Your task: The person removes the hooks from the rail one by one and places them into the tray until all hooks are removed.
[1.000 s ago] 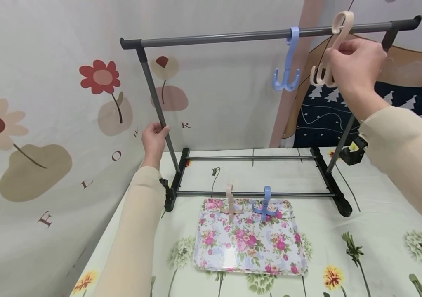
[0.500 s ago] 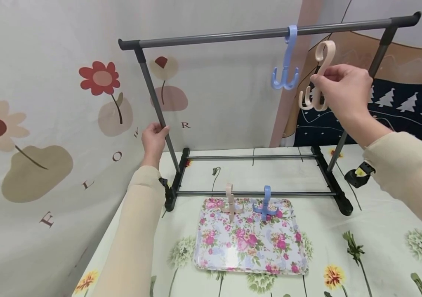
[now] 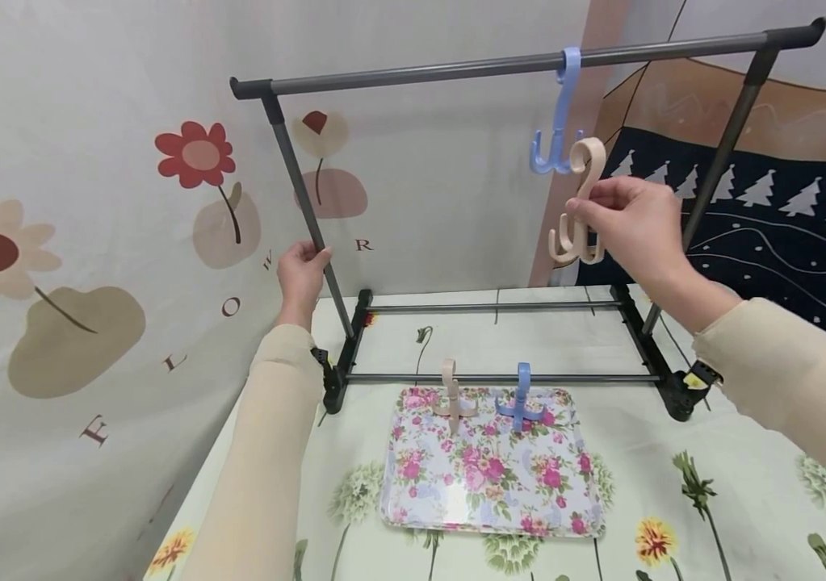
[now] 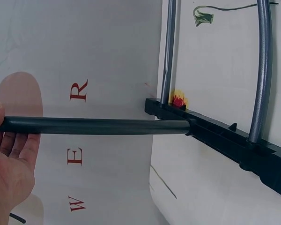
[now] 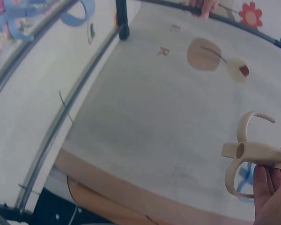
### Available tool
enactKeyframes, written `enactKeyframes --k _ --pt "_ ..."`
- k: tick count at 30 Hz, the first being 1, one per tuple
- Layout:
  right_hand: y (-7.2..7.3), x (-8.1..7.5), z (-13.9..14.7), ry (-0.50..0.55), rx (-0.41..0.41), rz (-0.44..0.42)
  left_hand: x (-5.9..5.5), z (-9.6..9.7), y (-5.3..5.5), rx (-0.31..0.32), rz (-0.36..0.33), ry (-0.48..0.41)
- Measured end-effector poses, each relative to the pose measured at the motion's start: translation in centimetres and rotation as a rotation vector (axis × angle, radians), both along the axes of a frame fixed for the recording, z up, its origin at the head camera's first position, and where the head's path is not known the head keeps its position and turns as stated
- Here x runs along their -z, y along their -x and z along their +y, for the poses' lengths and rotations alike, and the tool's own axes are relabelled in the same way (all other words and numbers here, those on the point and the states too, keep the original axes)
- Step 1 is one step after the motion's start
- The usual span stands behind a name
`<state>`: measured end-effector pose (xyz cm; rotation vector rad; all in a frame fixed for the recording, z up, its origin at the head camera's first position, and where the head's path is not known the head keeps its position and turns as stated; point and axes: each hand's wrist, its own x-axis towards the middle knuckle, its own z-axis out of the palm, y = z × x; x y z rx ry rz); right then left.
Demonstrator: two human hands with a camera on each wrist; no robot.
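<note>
My right hand (image 3: 634,222) pinches a beige multi-prong hook (image 3: 581,202) by its stem, below the rack's top bar (image 3: 413,74) and off it. In the right wrist view the prongs of this beige hook (image 5: 246,151) point away from the fingers. A blue hook (image 3: 562,113) hangs on the top bar, its lower prongs partly overlapped by the beige one. My left hand (image 3: 302,278) holds the rack's left upright (image 3: 299,173); in the left wrist view the fingers lie behind this dark tube (image 4: 93,125) with the thumb at its near end.
A floral tray (image 3: 488,476) lies on the table in front of the rack. Another beige hook (image 3: 450,395) and another blue hook (image 3: 522,399) are at the lower front bar (image 3: 601,378), over the tray's back edge. Black feet (image 3: 340,363) support the rack. A printed curtain (image 3: 442,186) stands behind.
My right hand has lifted the beige hook off the top bar and brought it down and to the left, in front of the hanging blue hook. The left hand stays on the upright.
</note>
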<state>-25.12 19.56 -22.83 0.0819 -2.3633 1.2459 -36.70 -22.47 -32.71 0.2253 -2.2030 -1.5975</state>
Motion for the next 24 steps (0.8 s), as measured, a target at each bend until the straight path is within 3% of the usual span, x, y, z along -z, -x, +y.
enactKeyframes --k 13,24 --pt "-1.5 2.6 -2.7 -0.036 -0.106 -0.01 0.0 -0.1 0.0 0.001 0.007 -0.001" --pt "-2.1 4.9 -4.1 0.035 -0.226 -0.055 -0.1 -0.2 0.0 0.004 0.016 -0.001"
